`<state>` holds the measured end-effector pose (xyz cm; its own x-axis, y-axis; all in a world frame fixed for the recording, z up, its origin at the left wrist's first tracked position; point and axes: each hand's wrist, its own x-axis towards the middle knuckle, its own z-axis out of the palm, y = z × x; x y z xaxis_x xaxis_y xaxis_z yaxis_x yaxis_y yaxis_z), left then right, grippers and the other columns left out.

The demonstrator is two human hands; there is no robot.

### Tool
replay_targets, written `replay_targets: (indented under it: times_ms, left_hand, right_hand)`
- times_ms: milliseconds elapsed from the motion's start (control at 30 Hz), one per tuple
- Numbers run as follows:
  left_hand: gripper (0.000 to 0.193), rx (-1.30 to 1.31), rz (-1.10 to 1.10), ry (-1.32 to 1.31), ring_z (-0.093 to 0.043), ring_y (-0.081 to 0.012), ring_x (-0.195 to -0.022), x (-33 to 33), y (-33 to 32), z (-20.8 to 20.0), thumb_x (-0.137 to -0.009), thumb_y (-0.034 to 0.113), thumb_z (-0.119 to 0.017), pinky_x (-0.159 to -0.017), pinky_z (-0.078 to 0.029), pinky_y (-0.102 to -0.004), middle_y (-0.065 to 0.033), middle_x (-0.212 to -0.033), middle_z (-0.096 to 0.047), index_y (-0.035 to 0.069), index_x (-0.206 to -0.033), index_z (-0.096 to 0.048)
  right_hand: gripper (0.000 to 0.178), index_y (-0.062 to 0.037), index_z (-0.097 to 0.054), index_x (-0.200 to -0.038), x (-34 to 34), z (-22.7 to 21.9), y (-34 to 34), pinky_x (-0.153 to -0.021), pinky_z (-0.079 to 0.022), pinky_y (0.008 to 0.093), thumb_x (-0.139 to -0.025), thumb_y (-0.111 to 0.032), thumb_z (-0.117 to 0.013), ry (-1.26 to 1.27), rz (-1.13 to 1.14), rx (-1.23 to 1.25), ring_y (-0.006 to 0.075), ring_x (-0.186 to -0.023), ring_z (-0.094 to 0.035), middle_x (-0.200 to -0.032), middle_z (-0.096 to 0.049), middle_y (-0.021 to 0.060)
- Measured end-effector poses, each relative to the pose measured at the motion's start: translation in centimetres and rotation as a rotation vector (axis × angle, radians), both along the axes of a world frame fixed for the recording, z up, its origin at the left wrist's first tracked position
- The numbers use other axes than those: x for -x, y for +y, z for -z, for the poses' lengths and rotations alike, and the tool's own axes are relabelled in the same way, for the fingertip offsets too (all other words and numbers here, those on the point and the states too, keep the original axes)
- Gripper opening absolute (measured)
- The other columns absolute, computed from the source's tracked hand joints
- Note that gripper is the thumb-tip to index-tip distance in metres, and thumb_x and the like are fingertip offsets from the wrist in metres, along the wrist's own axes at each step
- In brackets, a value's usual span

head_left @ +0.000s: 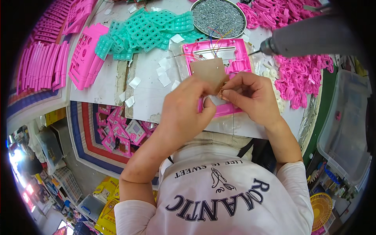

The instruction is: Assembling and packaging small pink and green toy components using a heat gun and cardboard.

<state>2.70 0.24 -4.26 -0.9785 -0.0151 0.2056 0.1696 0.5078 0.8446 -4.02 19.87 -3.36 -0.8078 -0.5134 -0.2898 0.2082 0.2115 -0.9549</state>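
A brown circuit board point(208, 70) is tilted over a pink plastic casing point(188, 47) on the table in front of me. My left hand point(186, 103) is closed at the board's lower left edge, its fingertips partly hidden behind the hand. The fingers of my right hand point(252, 96) pinch together at the board's lower right corner, on something small and coppery that I cannot make out. Thin coloured wires point(214, 41) rise from behind the board across the casing's far part. A fine dark strand hangs below my right hand.
An electric screwdriver point(305, 38) hangs at the right, its bit near the casing. Beyond lie green rubber keypads point(145, 31), a round tray of screws point(194, 19) and pink parts point(299, 76). Pink panels point(43, 64) stand left; a lined bin point(84, 129) holds pink assemblies below.
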Motion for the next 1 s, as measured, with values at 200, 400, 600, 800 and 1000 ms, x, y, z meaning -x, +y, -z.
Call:
replay_targets:
  times_ms: [200, 400, 600, 800, 1000]
  left_hand:
    - [0.015, -0.003, 0.029, -0.037, -0.043, -0.0098, -0.055, -0.3, -0.1, -0.4, -0.078, -0.001, -0.073, -0.051, -0.036, -0.0263, -0.003, -0.079, -0.062, 0.003, -0.09, -0.065]
    - [0.012, -0.041, 0.007, -0.055, -0.043, -0.0086, -0.055, -0.3, 0.2, 0.0, -0.079, -0.002, -0.071, -0.051, -0.035, -0.0255, -0.003, -0.08, -0.061, 0.002, -0.089, -0.064]
    - [0.013, -0.13, 0.032, -0.159, -0.052, -0.0179, -0.058, -0.2, 0.0, -0.4, -0.08, -0.001, -0.071, -0.056, -0.045, -0.032, -0.0071, -0.077, -0.06, 0.002, -0.092, -0.066]
    - [0.012, -0.437, 0.002, -0.202, -0.04, -0.0039, -0.059, -0.8, 0.3, 0.9, -0.085, -0.006, -0.067, -0.055, -0.036, -0.0225, -0.0011, -0.084, -0.059, 0.001, -0.095, -0.067]
    - [0.012, -0.238, 0.058, -0.177, -0.043, -0.0001, -0.06, -0.6, 0.1, -0.7, -0.088, -0.007, -0.065, -0.054, -0.033, -0.0189, 0.003, -0.084, -0.061, -0.001, -0.098, -0.067]
  right_hand:
    - [0.012, 0.0027, -0.072, -0.099, -0.1, 0.4, -0.2, -0.066, -0.052, 0.0203, -0.09, -0.004, -0.076, 0.087, -0.015, 0.003, 0.0037, -0.073, -0.064, -0.085, -0.074, 0.0024]
    - [0.013, 0.0028, -0.072, -0.099, -0.1, -0.1, -0.4, -0.066, -0.052, 0.0204, -0.09, -0.005, -0.075, 0.068, -0.015, -0.002, 0.0035, -0.073, -0.065, -0.084, -0.074, 0.0028]
    - [0.015, -0.0016, -0.071, -0.099, -0.4, 0.2, -0.7, -0.069, -0.053, 0.0268, -0.085, -0.002, -0.075, 0.435, -0.011, -0.116, 0.0149, -0.079, -0.067, -0.089, -0.073, 0.0075]
    - [0.02, -0.0023, -0.07, -0.098, -1.4, -0.3, -1.1, -0.071, -0.055, 0.0338, -0.079, 0.001, -0.075, 0.858, -0.039, -0.113, 0.0277, -0.083, -0.067, -0.094, -0.069, 0.0116]
    - [0.016, 0.0002, -0.071, -0.097, -2.7, 1.4, -0.6, -0.056, -0.055, 0.0269, -0.081, 0.002, -0.075, 0.42, 0.082, 0.071, 0.0212, -0.066, -0.07, -0.098, -0.073, 0.0125]
